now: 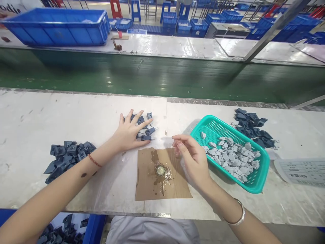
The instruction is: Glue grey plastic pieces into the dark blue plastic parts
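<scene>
My left hand [129, 132] lies with fingers spread over a small group of dark blue-grey plastic pieces [150, 131], some with light grey bits at their ends. Part of that group is hidden beneath the palm and fingers. My right hand [191, 156] is curled, thumb and forefinger close together, above the right edge of a brown cardboard sheet [147, 189]. Whatever its fingertips pinch is too small to make out. On the cardboard sits a bottle cap [160, 170] with wet, shiny liquid around it.
A green basket [264, 169] of light grey pieces [236, 156] stands at right. Dark pieces lie in piles at left [68, 157] and far right [252, 128]. A clear plastic container [299, 171] lies nearby. Past the green belt [152, 76] stands a blue crate [58, 28].
</scene>
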Demonstrator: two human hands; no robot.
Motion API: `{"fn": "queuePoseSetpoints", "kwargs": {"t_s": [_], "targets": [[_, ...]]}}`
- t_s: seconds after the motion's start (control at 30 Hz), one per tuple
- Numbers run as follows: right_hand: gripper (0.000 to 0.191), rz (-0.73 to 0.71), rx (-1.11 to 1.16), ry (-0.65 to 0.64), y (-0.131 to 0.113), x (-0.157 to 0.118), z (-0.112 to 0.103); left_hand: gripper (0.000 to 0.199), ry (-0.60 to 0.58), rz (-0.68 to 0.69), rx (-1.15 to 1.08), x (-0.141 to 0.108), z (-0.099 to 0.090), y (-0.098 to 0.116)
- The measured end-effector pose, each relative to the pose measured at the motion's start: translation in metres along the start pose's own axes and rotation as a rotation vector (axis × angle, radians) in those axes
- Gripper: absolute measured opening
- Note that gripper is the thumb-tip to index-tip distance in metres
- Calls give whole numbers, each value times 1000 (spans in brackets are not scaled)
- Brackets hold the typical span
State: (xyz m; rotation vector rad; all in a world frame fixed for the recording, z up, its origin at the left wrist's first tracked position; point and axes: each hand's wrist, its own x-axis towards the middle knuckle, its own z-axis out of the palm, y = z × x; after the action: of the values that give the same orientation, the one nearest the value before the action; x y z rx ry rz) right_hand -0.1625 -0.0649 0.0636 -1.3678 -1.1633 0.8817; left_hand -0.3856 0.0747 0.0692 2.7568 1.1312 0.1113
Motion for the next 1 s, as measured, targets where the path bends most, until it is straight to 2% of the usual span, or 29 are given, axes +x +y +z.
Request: {"fn": "queuePoseSetpoints", "kwargs": {"t_s": [0.17,0.33,0.47,0.6,0.7,0.8,1.0], "targets": [[20,-12,-23,6,-1,3,-3,92,-41,136,13,17,-5,-7],[19,-23,-35,14,-2,4,-4,72,-111,290,71,29,-10,-15],[20,-15,-34,5,0,4,-5,51,-97,313,97,31,-11,-18],[20,-6,-36,-3,1,5,-6,49,-86,302,123,27,-13,-31],[19,-3,-36,-8,0,4,-6,50,-89,263,146,21,-17,-54],[19,-1,-43,-12,-1,3,-6,52,-88,195,147,8,-24,-87],[20,-12,-74,-21,1,4,-5,56,-37,23,75,-39,-44,-153]]}}
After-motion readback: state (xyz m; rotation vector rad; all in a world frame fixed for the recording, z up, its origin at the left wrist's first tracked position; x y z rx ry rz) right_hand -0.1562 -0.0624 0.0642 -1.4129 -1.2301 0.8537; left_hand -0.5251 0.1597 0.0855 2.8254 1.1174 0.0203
